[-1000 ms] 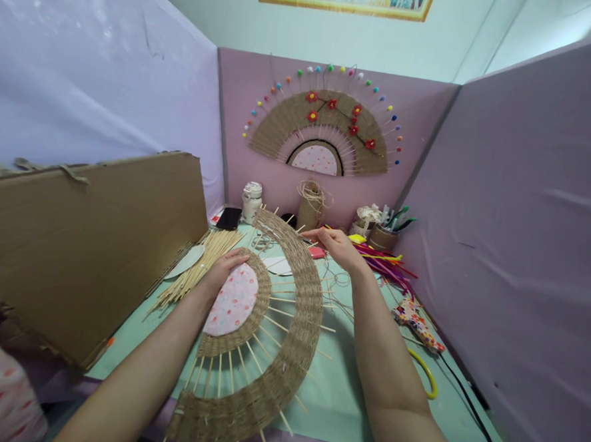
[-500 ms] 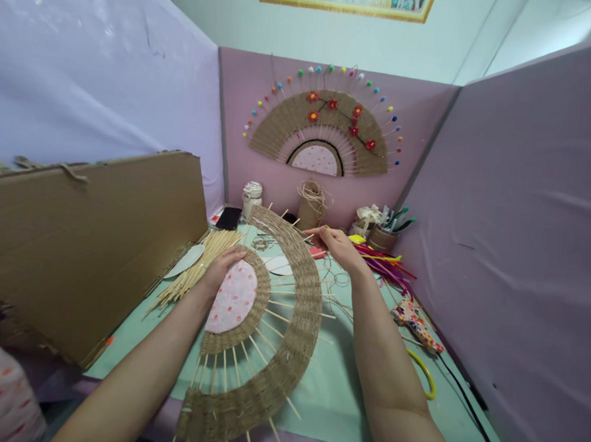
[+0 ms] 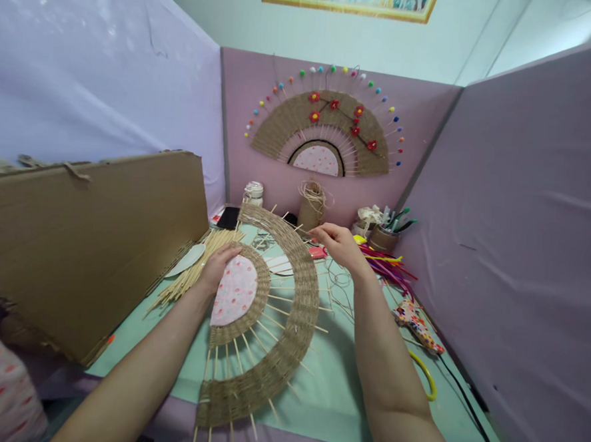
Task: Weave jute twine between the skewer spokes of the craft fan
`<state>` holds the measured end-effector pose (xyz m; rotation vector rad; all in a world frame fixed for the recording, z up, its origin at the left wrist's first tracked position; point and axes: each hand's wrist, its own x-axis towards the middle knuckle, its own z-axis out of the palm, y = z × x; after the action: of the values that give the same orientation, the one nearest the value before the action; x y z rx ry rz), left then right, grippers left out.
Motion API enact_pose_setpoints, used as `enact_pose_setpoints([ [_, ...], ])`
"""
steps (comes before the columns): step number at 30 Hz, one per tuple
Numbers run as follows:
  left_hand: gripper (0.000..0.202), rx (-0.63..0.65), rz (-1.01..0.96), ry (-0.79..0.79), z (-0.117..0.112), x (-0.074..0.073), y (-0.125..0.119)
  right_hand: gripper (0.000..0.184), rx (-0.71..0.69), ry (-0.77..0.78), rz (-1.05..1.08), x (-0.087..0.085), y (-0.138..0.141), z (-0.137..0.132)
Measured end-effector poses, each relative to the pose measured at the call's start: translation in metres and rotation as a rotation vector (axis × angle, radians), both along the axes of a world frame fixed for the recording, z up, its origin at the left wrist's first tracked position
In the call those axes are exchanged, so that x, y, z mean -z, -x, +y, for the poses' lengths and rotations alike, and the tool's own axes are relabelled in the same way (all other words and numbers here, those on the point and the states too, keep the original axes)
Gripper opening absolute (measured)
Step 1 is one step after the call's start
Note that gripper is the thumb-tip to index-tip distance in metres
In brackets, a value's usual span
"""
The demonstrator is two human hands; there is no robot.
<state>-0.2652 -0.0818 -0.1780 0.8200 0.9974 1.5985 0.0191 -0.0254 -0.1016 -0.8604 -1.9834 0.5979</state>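
Observation:
A half-round fan of woven brown twine on thin sticks stands tilted over the table, its straight side to the left. Its inner half-disc is covered in pink spotted cloth with a woven band around it. My left hand grips this inner part at its upper left edge, thumb on the front. Just off the fan's upper right rim, my right hand is closed in a pinch on a thin strand of twine that runs to the rim. Loose twine curls on the table below that hand.
Thin sticks lie left, beside a cardboard panel. Behind stand a jar, a twine spool and a pen pot. Pipe cleaners, a patterned glue gun and a yellow ring are right. A finished fan hangs behind.
The fan has turned slightly, its lower end shifting right and up and its top end left. My right hand has moved slightly right, away from the rim. My left hand keeps its hold.

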Motion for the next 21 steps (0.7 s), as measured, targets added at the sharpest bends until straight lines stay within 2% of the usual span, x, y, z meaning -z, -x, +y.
enact_pose_setpoints([
  [4, 0.027, -0.033, -0.012, -0.014, -0.002, -0.001, -0.001, 0.032, 0.025, -0.123, -0.076, -0.004, 0.002, -0.005],
  [8, 0.026, -0.06, -0.059, -0.011, -0.006, -0.004, -0.001, 0.035, 0.015, -0.134, -0.066, -0.005, 0.001, -0.006],
  [15, 0.017, 0.01, -0.162, 0.106, -0.013, -0.012, -0.006, 0.051, -0.067, 0.068, 0.121, 0.0, -0.004, 0.002],
  [21, 0.016, -0.028, -0.171, 0.094, -0.016, -0.015, -0.007, 0.058, -0.206, 0.26, 0.148, 0.007, 0.001, 0.004],
])
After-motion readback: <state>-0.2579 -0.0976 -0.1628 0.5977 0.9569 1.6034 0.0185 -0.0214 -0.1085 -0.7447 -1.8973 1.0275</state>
